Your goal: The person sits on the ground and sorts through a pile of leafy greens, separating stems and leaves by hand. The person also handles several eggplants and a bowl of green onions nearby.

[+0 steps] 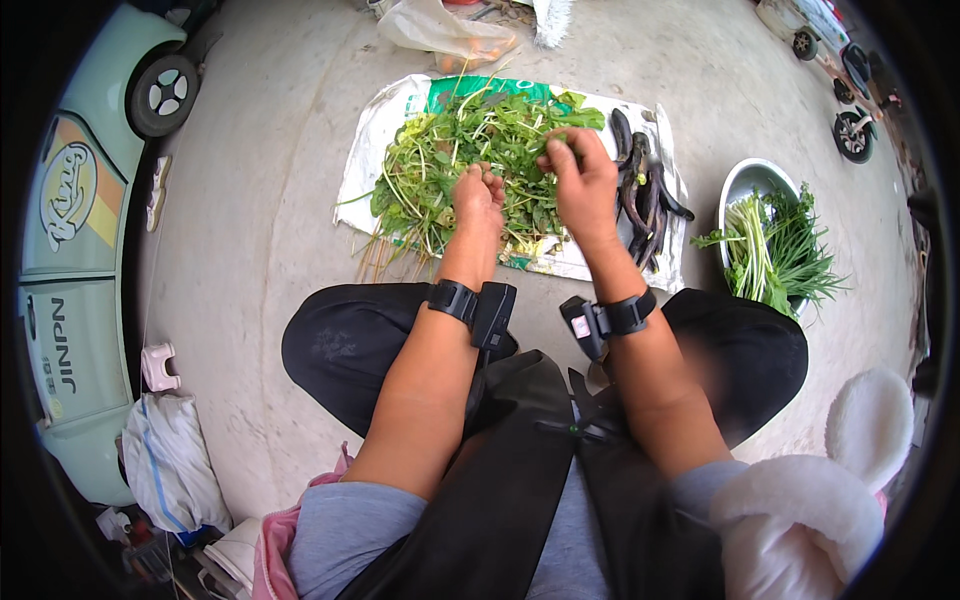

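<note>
A loose heap of leafy greens with pale stems (427, 180) covers much of a flattened white and green woven sack (360, 172) on the floor. My left hand (478, 196) is over the front of the heap, its fingers curled inward; whether a stem is between them is hidden. To its right, my right hand (583, 180) pinches a small green leaf between thumb and forefinger, above the heap. Several long dark eggplants (641, 195) lie on the sack's right side, close to my right wrist.
Right of the sack, a metal basin (726, 202) holds bunched greens (750, 247) and thin green stalks (802, 251). A plastic bag (442, 30) with orange items lies beyond. A pale green vehicle (75, 300) stands left, a small scooter (840, 82) far right. A white plush eared hood (795, 495) is close at lower right.
</note>
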Action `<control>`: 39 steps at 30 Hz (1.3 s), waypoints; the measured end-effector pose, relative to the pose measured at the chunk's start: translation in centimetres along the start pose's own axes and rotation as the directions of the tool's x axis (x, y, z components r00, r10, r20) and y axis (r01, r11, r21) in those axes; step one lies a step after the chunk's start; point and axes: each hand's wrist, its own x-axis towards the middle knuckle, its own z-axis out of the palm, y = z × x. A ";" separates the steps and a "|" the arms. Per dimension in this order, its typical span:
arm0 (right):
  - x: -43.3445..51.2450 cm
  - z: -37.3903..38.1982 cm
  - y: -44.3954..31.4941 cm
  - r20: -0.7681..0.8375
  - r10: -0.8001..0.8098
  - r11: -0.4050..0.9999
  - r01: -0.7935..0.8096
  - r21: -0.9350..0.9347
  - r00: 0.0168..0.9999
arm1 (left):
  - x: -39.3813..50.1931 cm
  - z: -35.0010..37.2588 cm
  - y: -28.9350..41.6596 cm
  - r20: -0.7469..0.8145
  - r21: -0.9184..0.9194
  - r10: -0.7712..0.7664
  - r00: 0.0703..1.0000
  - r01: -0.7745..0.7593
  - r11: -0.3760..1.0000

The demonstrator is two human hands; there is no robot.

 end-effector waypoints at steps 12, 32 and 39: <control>0.7 -4.8 3.9 0.067 0.660 0.674 -0.629 0.388 0.748 | -4.7 3.0 0.5 0.739 0.546 0.417 0.530 -0.833 0.090; 1.2 -6.5 3.3 0.545 0.324 0.737 0.156 -0.658 0.773 | -5.2 1.7 -0.9 0.847 0.531 0.096 0.523 -0.821 -0.211; 0.3 -4.9 2.8 0.513 0.228 0.707 0.222 -0.672 0.827 | -4.9 1.7 -1.8 0.768 0.640 0.233 0.597 -0.697 -0.322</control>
